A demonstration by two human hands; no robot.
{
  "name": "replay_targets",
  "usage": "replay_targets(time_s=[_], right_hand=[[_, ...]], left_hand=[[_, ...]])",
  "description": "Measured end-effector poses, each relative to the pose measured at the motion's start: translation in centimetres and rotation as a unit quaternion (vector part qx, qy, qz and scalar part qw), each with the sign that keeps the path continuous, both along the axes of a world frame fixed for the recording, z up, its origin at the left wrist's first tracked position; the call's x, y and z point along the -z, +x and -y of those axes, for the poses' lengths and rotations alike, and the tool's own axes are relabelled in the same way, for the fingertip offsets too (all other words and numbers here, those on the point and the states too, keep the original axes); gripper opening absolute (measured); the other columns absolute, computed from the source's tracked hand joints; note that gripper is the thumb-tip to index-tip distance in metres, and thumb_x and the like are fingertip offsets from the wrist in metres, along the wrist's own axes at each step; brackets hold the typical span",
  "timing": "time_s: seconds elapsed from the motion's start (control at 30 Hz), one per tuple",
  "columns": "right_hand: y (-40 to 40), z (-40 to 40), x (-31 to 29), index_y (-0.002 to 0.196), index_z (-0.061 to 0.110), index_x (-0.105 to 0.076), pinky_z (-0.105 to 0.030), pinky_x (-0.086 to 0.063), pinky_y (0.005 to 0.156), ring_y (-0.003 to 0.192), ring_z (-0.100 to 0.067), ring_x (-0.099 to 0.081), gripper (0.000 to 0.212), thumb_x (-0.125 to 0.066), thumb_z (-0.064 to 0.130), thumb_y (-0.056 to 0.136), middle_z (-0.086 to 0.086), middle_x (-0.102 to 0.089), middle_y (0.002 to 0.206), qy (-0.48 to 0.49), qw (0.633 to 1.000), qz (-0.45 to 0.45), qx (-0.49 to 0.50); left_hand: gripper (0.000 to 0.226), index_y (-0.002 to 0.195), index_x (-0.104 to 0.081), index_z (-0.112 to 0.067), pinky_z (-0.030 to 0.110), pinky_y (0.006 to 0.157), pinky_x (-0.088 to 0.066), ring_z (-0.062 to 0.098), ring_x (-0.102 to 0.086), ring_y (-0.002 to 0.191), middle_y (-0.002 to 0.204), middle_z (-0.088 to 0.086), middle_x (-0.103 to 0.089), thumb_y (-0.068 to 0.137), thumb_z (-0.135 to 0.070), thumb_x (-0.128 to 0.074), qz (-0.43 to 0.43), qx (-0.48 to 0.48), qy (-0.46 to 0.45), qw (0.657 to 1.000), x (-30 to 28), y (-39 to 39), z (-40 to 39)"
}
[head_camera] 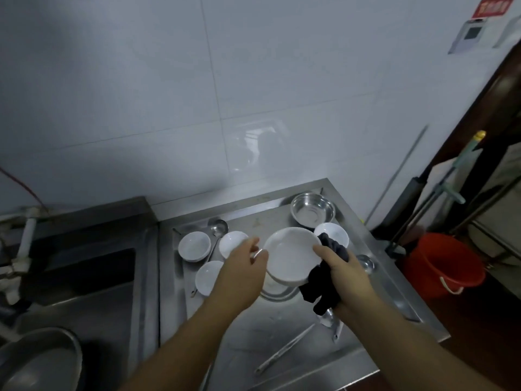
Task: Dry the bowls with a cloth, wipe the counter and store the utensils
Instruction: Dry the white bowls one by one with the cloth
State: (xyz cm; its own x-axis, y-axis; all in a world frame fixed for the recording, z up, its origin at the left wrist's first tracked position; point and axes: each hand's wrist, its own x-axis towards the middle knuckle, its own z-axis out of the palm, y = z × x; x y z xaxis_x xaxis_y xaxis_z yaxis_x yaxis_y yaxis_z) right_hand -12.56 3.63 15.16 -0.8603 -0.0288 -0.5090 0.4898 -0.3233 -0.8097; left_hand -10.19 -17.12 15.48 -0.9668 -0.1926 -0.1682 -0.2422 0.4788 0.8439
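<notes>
From the head view, your left hand (245, 266) held the left rim of a large white bowl (291, 253) above the steel bench (282, 334), its fingers curled on the edge. Your right hand (345, 273) gripped a dark cloth (321, 292) against the right rim of the same bowl. Three small white bowls (194, 245) stood to the left on the bench, and one more (334, 232) stood far right, near a steel bowl (313, 211). A ladle (217, 228) lay between the left bowls, and tongs (284, 349) lay near you. A red bucket (442, 263) stood on the floor at the right.
</notes>
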Motion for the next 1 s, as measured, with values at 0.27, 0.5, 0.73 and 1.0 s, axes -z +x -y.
replay_targets(time_s=[0.27, 0.5, 0.73, 1.0], right_hand=[[-1.5, -6.8, 5.3, 0.116, 0.007, -0.066, -0.047, -0.053, 0.061, 0.068, -0.034, -0.055, 0.028, -0.078, 0.005, 0.090, -0.021, -0.055, 0.079, 0.035, 0.999, 0.027, 0.027], [-3.9, -14.9, 9.9, 0.102, 0.022, -0.069, -0.040, -0.052, 0.051, 0.053, -0.030, -0.062, 0.027, -0.084, 0.009, 0.084, -0.018, -0.063, 0.068, 0.178, 0.981, 0.076, 0.021], [-5.8, -22.6, 14.7, 0.108, 0.010, -0.069, -0.046, -0.057, 0.057, 0.065, -0.037, -0.067, 0.027, -0.084, 0.010, 0.086, -0.021, -0.066, 0.075, 0.187, 0.972, 0.145, -0.001], [-6.8, -27.8, 19.5, 0.114, 0.022, -0.066, -0.062, -0.060, 0.067, 0.078, -0.042, -0.072, 0.045, -0.078, 0.022, 0.072, -0.022, -0.071, 0.091, 0.266, 0.940, 0.205, -0.057]], left_hand=[[0.023, 0.116, -0.077, -0.017, 0.036, 0.079, -0.065, 0.030, -0.079, 0.097, 0.108, 0.013, -0.080, 0.103, -0.010, -0.058, 0.163, -0.090, 0.329, 0.926, 5.5, -1.3, -6.4], [0.022, 0.121, -0.071, -0.014, 0.036, 0.077, -0.065, 0.028, -0.080, 0.095, 0.109, 0.011, -0.080, 0.101, -0.007, -0.063, 0.236, -0.104, 0.336, 0.906, 9.1, -3.7, -14.4], [0.025, 0.120, -0.072, -0.012, 0.048, 0.084, -0.066, 0.032, -0.078, 0.099, 0.113, 0.014, -0.077, 0.099, -0.003, -0.062, 0.300, -0.140, 0.307, 0.892, 13.6, -6.1, -22.2], [0.025, 0.123, -0.070, -0.001, 0.052, 0.095, -0.062, 0.034, -0.073, 0.104, 0.115, 0.022, -0.073, 0.099, -0.001, -0.063, 0.345, -0.168, 0.259, 0.886, 18.9, -7.5, -27.8]])
